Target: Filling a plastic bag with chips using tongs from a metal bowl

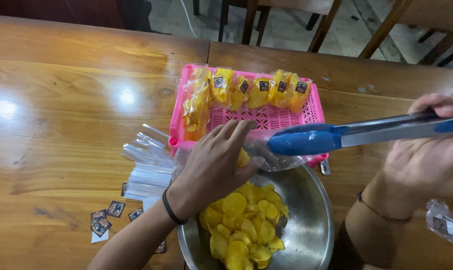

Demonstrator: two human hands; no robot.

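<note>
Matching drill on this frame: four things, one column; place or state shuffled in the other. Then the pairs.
Things:
1. tongs
2. bowl
3. basket
4. stickers

Places or states:
A. loose on the table, left of the bowl
B. holds yellow chips
C. in the right hand, blue tips at a clear bag by the left hand
D. pink, packed chip bags along its far and left sides

Pairs: 1-C, 2-B, 3-D, 4-A

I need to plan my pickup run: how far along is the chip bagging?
Done: several filled bags stand in the pink basket. In hand: left hand holds a clear bag open; right hand brings blue-tipped tongs. Left: many chips in the bowl, and empty bags.
</note>
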